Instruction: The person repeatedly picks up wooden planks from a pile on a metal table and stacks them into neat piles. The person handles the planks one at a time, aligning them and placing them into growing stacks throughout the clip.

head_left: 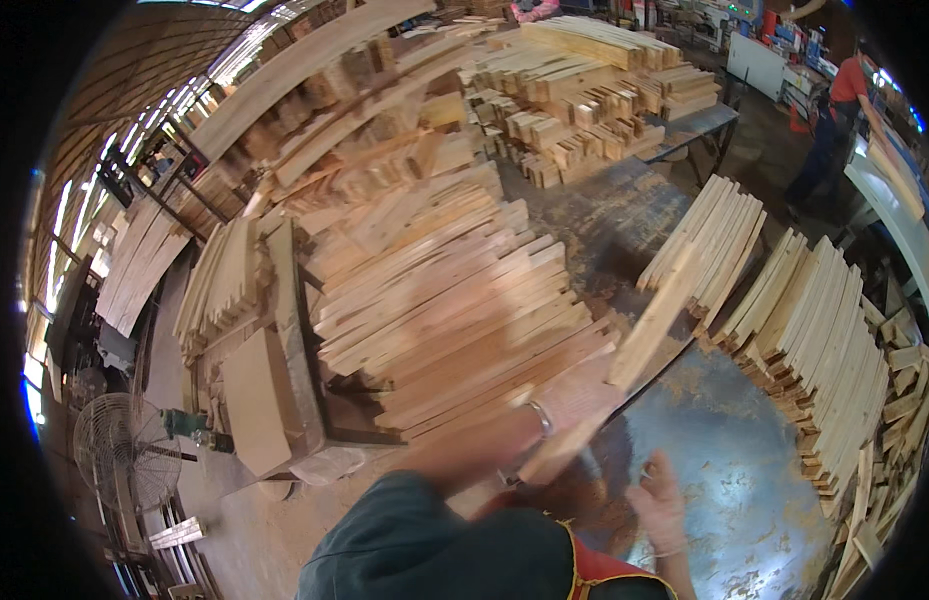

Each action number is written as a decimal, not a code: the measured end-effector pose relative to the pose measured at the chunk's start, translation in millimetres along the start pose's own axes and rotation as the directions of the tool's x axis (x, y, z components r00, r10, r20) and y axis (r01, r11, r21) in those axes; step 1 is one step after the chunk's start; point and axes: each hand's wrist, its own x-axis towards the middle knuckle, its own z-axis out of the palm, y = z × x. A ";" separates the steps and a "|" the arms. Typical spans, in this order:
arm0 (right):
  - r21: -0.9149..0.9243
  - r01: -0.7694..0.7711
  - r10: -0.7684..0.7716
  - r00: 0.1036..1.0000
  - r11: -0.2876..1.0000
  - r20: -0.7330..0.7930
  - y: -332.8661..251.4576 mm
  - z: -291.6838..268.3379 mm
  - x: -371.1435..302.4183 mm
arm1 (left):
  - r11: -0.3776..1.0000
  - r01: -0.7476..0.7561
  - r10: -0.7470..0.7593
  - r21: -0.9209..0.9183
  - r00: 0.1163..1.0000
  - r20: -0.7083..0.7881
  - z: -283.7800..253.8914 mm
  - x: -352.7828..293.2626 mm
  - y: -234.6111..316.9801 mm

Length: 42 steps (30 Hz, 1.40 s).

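A long pale wooden strip (648,338) slants over the edge of the metal tabletop (714,410). My left hand (576,397), with a band at its wrist, is closed round the strip's lower half. The hand is smeared by motion and hides part of the wood. Over the metal surface, to the right of the strip's lower end, my right hand (660,508) holds nothing, its fingers loosely apart. Just left of my left hand lies a wide layer of wooden strips (454,300), side by side.
Stacked strips (819,350) stand along the right of the metal top, beside another bundle (712,240). Farther back, piled lumber (584,90) covers a table. A cardboard piece (256,405) and a fan (129,450) are at left. A person in red (846,85) works at far right.
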 end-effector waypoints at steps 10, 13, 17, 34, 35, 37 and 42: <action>0.112 -0.060 0.111 0.841 0.992 -0.530 26.9 -90.8 -196.8 | 0.328 0.182 0.296 0.927 0.912 -0.283 -202.4 -118.6 -205.1; 0.120 -0.016 0.102 0.637 0.993 -0.764 -8.2 -68.0 -243.0 | 0.402 0.137 0.283 0.906 0.922 -0.265 -222.9 -94.0 -208.4; -0.316 0.028 -0.277 0.556 0.948 -0.784 -209.8 15.5 -269.7 | 0.529 -0.033 0.444 0.848 0.862 -0.244 -192.5 -85.1 -198.1; -0.971 -0.107 -0.940 0.250 0.213 -0.234 -360.2 43.9 -515.4 | 0.253 -0.931 0.749 0.265 0.362 0.556 132.3 -179.9 25.1; -0.967 -0.133 -0.928 0.280 0.218 -0.248 -357.9 33.1 -538.0 | 0.253 -0.948 0.750 0.194 0.318 0.579 179.5 -207.9 27.9; -0.953 -0.225 -0.920 0.289 0.203 -0.265 -340.6 11.7 -587.6 | 0.176 -0.980 0.750 0.091 0.193 0.632 249.1 -234.0 52.0; -0.959 -0.283 -0.928 0.350 0.023 -0.126 -324.3 -64.2 -671.1 | 0.179 -0.981 0.700 0.081 0.185 0.690 343.2 -275.0 50.5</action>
